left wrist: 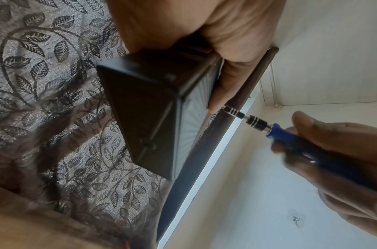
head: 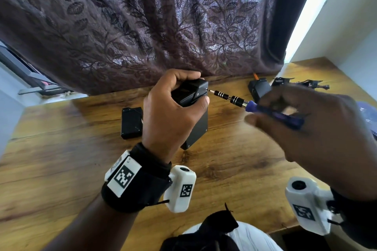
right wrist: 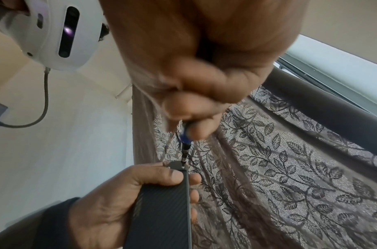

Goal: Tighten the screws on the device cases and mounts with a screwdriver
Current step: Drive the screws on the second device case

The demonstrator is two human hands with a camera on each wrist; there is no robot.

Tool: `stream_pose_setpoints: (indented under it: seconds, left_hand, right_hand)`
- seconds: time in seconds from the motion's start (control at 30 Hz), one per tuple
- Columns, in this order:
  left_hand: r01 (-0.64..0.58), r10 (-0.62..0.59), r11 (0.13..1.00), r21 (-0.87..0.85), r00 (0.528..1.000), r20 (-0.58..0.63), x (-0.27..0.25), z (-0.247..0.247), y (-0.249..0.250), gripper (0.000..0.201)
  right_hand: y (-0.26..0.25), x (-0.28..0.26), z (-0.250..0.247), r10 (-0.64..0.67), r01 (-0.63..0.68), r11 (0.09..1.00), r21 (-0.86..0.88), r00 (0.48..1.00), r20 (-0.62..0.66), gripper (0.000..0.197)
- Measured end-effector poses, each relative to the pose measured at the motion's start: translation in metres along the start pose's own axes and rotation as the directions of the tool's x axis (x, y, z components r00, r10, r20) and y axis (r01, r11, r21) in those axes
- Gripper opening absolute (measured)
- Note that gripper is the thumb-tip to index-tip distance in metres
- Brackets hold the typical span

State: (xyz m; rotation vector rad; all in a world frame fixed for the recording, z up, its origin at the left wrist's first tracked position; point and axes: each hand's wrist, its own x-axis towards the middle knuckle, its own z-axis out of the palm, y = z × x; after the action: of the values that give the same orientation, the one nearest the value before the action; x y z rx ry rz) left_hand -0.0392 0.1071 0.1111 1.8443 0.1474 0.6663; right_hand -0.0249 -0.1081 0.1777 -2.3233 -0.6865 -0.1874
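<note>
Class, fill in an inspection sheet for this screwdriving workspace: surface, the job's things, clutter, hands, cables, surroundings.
Surface: wooden table, grain visible.
Job's things: black device case held upright; blue-handled screwdriver, its tip at a screw near the case's top corner; a second case lying flat; more black parts at the far right.
Clutter: black pouch at the near edge.
Hands: left hand grips the case; right hand, blurred, holds the screwdriver.
Cables: grey cable from the white headset.
Surroundings: leaf-patterned curtain, white wall.
</note>
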Motion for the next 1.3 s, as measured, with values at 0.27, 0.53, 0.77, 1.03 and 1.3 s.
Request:
stream_pose_setpoints:
  seconds: [0.27,0.53,0.77,1.03,1.3]
  left_hand:
    - [-0.006,0.006,1.0,0.025,1.0,0.007,0.0,0.004,0.005,0.038]
    - [0.036,-0.036,0.999,0.018,0.999,0.006,-0.001,0.004,0.003,0.036]
    - [0.016,-0.017,0.999,0.051,1.0,0.024,0.001,0.005,0.005,0.036]
    - [0.046,-0.047,0.997,0.058,0.999,0.023,0.0,0.003,0.0,0.036]
    - [0.005,-0.008,0.996,0.087,0.999,0.034,0.001,0.004,0.001,0.037]
  right_hand:
    - [0.004,-0.004,-0.003,0.055,-0.048,0.992,0.12,0.997,-0.059,0.033]
    - [0.005,-0.001,0.001,0.011,-0.013,0.998,-0.062,0.999,-0.032,0.034]
    - [0.004,-0.006,-0.002,-0.068,0.051,0.986,-0.156,0.992,-0.106,0.031]
    - [0.012,0.001,0.007,-0.086,0.079,0.981,-0.178,0.996,-0.031,0.031]
    - [0.009,0.002,-0.001,0.026,-0.026,0.999,-0.04,1.0,0.001,0.034]
